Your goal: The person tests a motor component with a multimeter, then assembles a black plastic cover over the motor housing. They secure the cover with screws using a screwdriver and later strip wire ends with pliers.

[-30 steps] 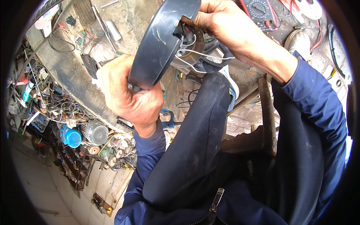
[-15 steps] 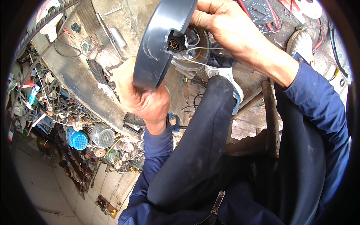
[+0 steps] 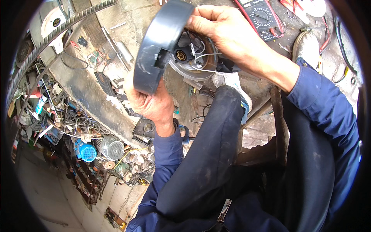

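My left hand (image 3: 150, 102) grips the lower end of a curved black plastic housing (image 3: 156, 36), its fingertips hidden behind it. My right hand (image 3: 228, 40) holds the housing's upper right edge between thumb and fingers. A square notch shows in the housing's side. Just beyond it, partly covered by the housing and my right hand, is an open round motor assembly (image 3: 193, 71) with a brass-coloured ringed centre (image 3: 180, 55) and loose white wires (image 3: 203, 69). My left knee lies below it, near a white shoe (image 3: 230, 81).
A multimeter (image 3: 261, 19) with leads lies upper right beside another shoe (image 3: 303, 48). A ribbed steel bar (image 3: 65, 26) crosses the upper left near a white part (image 3: 52, 25). Cables and scrap (image 3: 54, 112), a blue motor (image 3: 85, 150) and a silver motor (image 3: 112, 149) fill the left. A wooden frame (image 3: 280, 127) stands below.
The housing has tilted and moved slightly left at the top, so more of the motor's ringed centre and its notched side show. The surroundings have shifted in the view.
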Available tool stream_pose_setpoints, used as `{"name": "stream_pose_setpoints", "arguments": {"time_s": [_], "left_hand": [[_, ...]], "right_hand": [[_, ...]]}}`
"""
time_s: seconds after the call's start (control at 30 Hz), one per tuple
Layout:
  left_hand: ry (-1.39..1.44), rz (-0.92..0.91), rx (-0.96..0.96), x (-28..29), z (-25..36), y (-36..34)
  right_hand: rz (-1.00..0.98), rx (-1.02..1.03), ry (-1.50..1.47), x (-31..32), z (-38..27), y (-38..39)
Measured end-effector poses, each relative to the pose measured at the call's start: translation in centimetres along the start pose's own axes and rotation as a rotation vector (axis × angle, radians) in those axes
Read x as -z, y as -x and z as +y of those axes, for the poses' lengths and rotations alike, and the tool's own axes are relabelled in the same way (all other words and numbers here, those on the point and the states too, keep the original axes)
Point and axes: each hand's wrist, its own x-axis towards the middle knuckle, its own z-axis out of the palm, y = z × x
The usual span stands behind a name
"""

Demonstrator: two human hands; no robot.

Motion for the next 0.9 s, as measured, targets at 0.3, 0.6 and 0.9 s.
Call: {"name": "stream_pose_setpoints", "arguments": {"time_s": [0.3, 0.6, 0.9], "left_hand": [[-0.048, 0.022, 0.033, -0.8, 1.1, -0.9], [-0.078, -0.067, -0.018, 0.0, 0.4, -0.3], [0.014, 0.007, 0.027, -0.4, 0.6, -0.3]], "right_hand": [[0.055, 0.058, -0.083, -1.0, -0.7, -0.7], [0.069, 0.043, -0.157, -0.6, -0.4, -1.0], [0.159, 0.053, 0.162, -0.1, -0.8, -1.0]]}}
